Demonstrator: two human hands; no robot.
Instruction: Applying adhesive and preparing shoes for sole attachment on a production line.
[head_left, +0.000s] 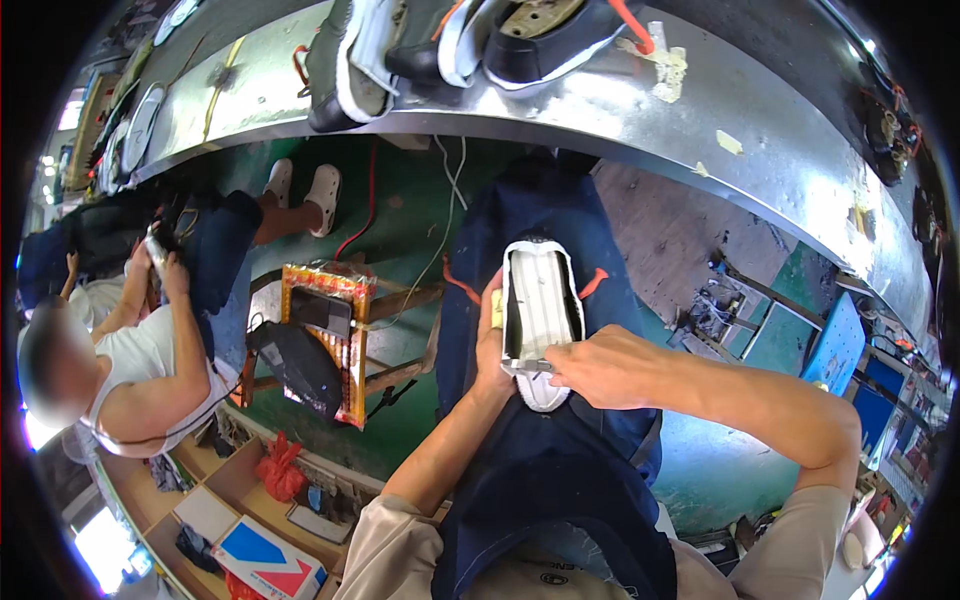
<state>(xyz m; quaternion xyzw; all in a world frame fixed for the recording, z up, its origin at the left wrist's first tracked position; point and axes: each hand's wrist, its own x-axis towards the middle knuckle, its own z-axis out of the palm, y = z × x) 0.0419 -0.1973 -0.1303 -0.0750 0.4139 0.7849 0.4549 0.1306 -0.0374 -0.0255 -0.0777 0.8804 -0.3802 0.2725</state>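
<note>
A shoe upper [542, 300] rests bottom up on my lap, its white underside and rim facing me and dark sides showing within the rim. My left hand [492, 345] is wrapped round its left side, with a small yellow patch next to the fingers. Closed round a small metal tool [533, 366], my right hand [610, 370] meets the upper at its near end. The tool lies across the white underside; its exact kind is hard to tell. An orange lace [594, 284] sticks out on the right and another orange lace [461, 281] on the left.
Several dark shoes [545, 45] stand on the metal bench [270, 100] ahead. At left, a co-worker [150, 370] handles a whitish object. Between us, a low stool [358, 400] carries a phone [321, 313] and a black piece [293, 365]. A blue stool [836, 343] stands at right.
</note>
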